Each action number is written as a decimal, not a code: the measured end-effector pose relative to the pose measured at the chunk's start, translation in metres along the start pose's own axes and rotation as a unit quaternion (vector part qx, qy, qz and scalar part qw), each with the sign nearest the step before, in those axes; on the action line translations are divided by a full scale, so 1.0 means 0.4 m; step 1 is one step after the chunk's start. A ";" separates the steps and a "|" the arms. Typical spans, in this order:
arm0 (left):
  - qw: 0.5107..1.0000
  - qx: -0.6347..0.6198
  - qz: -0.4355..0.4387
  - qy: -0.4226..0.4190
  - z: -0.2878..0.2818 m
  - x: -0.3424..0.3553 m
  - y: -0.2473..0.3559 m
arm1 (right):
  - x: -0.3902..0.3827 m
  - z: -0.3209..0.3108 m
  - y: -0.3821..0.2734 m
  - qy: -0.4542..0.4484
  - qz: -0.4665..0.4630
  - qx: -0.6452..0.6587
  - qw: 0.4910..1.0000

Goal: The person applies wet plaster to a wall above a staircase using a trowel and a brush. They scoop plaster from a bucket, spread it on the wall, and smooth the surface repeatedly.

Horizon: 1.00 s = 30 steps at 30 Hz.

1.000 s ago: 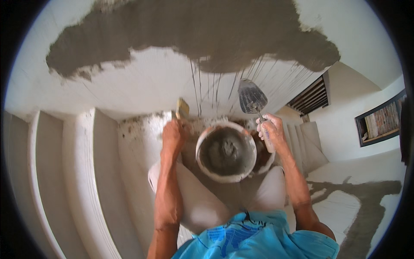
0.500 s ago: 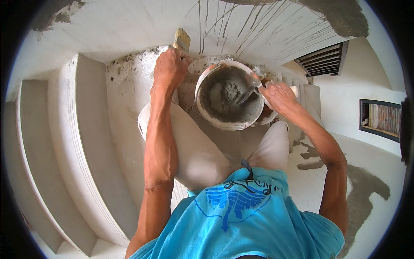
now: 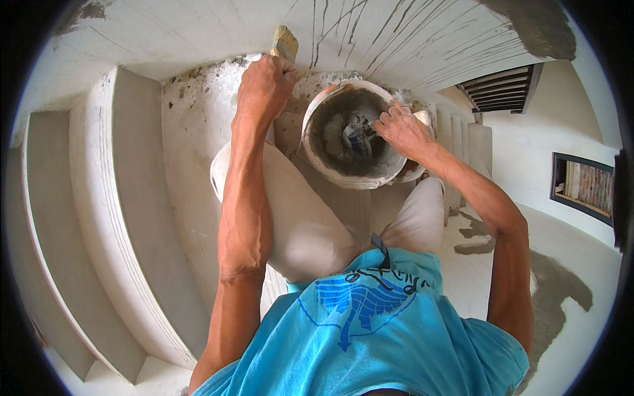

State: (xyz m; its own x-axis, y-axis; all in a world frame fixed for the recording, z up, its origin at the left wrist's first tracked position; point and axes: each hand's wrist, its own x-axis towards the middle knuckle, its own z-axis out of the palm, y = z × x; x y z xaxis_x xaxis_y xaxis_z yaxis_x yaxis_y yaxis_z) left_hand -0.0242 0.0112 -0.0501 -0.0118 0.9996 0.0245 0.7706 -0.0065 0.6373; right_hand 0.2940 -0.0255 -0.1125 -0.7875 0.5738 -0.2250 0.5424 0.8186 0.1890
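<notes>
My left hand (image 3: 266,86) is closed around a flat brush (image 3: 284,45) whose pale yellowish end sticks up past the knuckles, near the wall. Between my knees stands a round, splattered bucket (image 3: 316,165) with wet grey mortar (image 3: 335,129) in it. Over its right rim, my right hand (image 3: 404,132) grips a trowel (image 3: 358,140). The trowel's blade is down in the mortar and partly covered; the pale butt of its handle shows behind the hand.
Concrete steps (image 3: 142,198) rise on the left. A white wall (image 3: 218,33) with dark drips runs in front. Behind the bucket's right side sits another container (image 3: 413,173), mostly hidden. Wet grey patches (image 3: 555,290) mark the floor at right.
My right hand has moved left over the bucket, and the trowel blade has gone further into the middle of the mortar. My left hand keeps the brush, raised slightly in the picture.
</notes>
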 end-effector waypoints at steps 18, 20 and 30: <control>0.998 0.031 -0.026 -0.039 -0.011 -0.003 0.015 | 0.042 -0.011 0.023 0.033 -0.114 -0.130 0.984; 0.998 0.030 -0.026 -0.043 -0.015 -0.003 0.019 | 0.050 -0.010 0.020 -0.020 -0.103 -0.107 0.989; 0.999 0.016 -0.026 -0.026 -0.011 -0.003 0.016 | 0.029 0.046 0.069 -0.013 -0.060 0.034 0.997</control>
State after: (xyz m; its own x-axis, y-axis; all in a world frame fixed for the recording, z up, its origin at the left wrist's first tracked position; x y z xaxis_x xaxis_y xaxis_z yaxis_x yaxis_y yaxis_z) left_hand -0.0221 0.0100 -0.0428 -0.0192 0.9987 -0.0481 0.7900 0.0447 0.6115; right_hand 0.3052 0.0044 -0.1274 -0.8412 0.4706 -0.2662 0.4635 0.8812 0.0931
